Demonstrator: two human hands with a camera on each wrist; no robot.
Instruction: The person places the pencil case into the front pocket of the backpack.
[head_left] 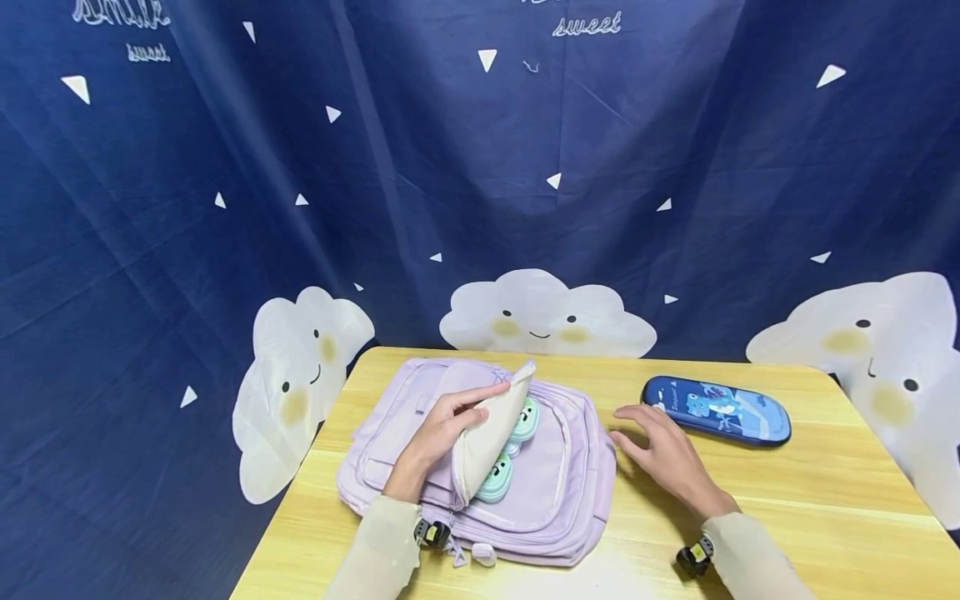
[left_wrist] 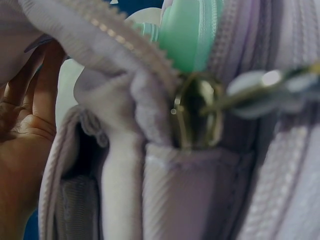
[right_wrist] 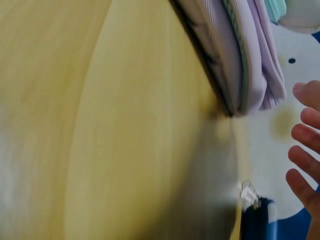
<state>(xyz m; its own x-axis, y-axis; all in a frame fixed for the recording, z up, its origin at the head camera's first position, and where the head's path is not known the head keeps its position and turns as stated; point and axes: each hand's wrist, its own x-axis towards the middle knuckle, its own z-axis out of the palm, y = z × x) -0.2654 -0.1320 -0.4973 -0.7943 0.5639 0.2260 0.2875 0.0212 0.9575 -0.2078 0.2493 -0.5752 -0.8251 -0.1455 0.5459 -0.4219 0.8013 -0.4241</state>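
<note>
A lilac backpack (head_left: 577, 467) lies on the table with its front pocket unzipped. My left hand (head_left: 435, 429) holds the pocket's flap (head_left: 487, 433) folded back, its pale lining showing. In the left wrist view the flap's fabric partly hides the fingers of that hand (left_wrist: 30, 120). Inside the pocket are mint-green zipped pouches (head_left: 495, 479) with little faces, partly covered by the flap. Fingers spread, my right hand (head_left: 667, 454) hovers between the backpack's right side and a blue dinosaur pencil case (head_left: 716, 410), holding nothing.
Wooden tabletop (head_left: 825, 517) extends to the right of the backpack and in front of it. A zipper pull and a small white charm (head_left: 483, 553) hang at the bag's near edge. Behind the table hangs a dark blue curtain (head_left: 480, 167) with clouds and triangles.
</note>
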